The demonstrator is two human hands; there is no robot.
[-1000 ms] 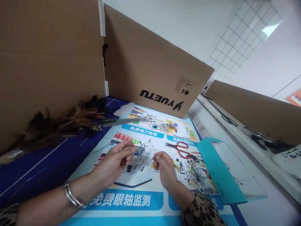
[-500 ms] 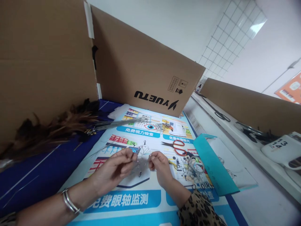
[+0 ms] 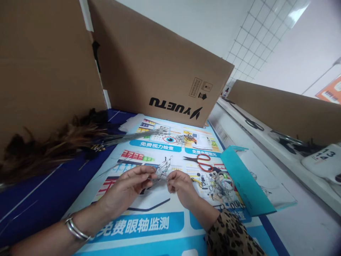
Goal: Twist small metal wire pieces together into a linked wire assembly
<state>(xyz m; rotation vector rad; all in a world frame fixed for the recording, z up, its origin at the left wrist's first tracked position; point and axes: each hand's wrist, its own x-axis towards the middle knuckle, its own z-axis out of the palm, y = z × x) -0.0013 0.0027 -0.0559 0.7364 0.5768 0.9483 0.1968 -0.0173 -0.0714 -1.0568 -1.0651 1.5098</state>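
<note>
My left hand (image 3: 130,185) and my right hand (image 3: 180,183) are close together above a printed poster (image 3: 149,224) on the table. Both pinch a small bundle of thin metal wire hooks (image 3: 163,168) that sticks up between the fingertips. My left wrist wears silver bangles (image 3: 73,229). My right sleeve has a leopard pattern (image 3: 230,236).
Brown feathers on wire stems (image 3: 64,140) lie at the left on a blue cloth. Red-handled scissors (image 3: 204,161), a tape roll (image 3: 225,180) and loose wire bits lie right of my hands. A teal folder (image 3: 247,185) lies further right. Cardboard walls (image 3: 160,71) stand behind.
My hands have come closer together, and the wire bundle now stands up between the fingertips. The camera has shifted slightly.
</note>
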